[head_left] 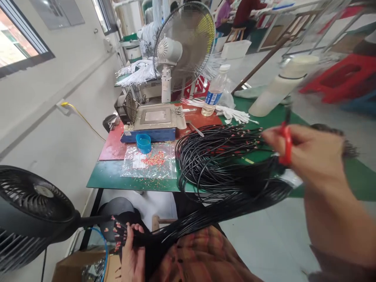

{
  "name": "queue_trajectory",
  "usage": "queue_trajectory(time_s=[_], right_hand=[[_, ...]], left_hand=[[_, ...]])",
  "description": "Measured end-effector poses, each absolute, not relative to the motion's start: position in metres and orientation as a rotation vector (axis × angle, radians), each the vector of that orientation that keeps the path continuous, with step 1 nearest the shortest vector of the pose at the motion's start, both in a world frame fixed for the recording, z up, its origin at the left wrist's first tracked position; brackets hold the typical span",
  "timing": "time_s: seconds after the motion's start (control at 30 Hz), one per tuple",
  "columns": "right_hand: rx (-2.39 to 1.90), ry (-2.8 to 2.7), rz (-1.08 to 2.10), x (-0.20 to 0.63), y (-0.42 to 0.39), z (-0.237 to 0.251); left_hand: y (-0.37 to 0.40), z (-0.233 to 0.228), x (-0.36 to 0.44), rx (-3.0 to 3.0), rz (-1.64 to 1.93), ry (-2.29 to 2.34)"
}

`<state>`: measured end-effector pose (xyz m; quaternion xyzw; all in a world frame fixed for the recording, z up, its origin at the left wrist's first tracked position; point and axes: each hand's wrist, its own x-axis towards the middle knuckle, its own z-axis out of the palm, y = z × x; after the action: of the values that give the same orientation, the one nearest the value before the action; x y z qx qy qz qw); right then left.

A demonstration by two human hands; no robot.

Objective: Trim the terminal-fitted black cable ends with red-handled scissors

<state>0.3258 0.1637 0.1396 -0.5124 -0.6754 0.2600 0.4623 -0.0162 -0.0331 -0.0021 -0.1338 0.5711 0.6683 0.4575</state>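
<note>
Left hand, 1: bottom of the frame, left of centre; fingers curled closed around the gathered black cables, close behind their red-marked ends. Cables: too many to count, stretching from that hand across the lower centre to a looped mass on the green table. Handling (judged): each light and springy, the bunch weighty and inclined to sag; smooth jackets may slip, and bared ends would bend easily. Best hold – a full grasp just behind the ends, with the loops supported.

Right hand, 1: right of frame, blurred; fingers closed on 1 red-handled tool (scissors or snips, by the look of it). Whether the fingertips also pinch a cable cannot be told.

Large black fan, 1: lower left.

Clear plastic bag, 1: centre left, with red and pale scraps, uncounted; whether in or on it is unclear. Blue cup, 1: at the bag's upper edge.

Blue-sided heating unit, 1, apparently such: behind the cup. Small black fan, 1: at its left.

Labelled bottle, 1: upper centre, beside white wires, uncounted. Pale flask, 1: upper right.

Pedestal fan, 1: top centre. Red stool, 1: upper right. Seated people – 2, top right.
</note>
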Motion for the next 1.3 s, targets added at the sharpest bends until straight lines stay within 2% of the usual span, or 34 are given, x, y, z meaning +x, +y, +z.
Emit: queue_trajectory(time_s=[0.03,0.07,0.2,0.33,0.5,0.6,0.77,0.93,1.13,1.3], right_hand=[[-1.329,-1.645,0.546,0.309,0.149,0.129],[-1.297,-1.74,0.63,0.289,0.135,0.118],[-1.074,-1.974,1.24,0.207,0.097,0.078],[-0.978,-1.892,1.62,0.154,0.084,0.054],[-0.852,-1.635,2.005,0.137,0.087,0.046],[-0.843,-1.707,1.945,0.14,0.092,0.047],[-0.871,-2.058,1.539,0.142,0.092,0.052],[-0.852,-1.95,1.705,0.139,0.087,0.051],[-0.968,-2.385,1.427,0.146,0.076,0.045],[-0.994,-2.581,1.371,0.148,0.067,0.041]], left_hand=[[-0.031,0.002,-0.013,-0.292,1.653,1.358],[-0.028,0.008,-0.01,-0.266,1.658,1.302],[-0.019,0.034,0.007,0.005,1.53,1.379],[-0.017,0.043,0.019,0.233,1.357,1.466],[-0.022,0.034,0.022,0.359,1.24,1.397],[-0.021,0.033,0.022,0.321,1.202,1.339],[-0.011,0.041,0.023,0.252,1.274,1.389],[-0.006,0.04,0.021,0.267,1.378,1.405],[-0.008,0.039,0.014,0.085,1.499,1.426],[-0.008,0.037,0.015,0.066,1.513,1.468]])
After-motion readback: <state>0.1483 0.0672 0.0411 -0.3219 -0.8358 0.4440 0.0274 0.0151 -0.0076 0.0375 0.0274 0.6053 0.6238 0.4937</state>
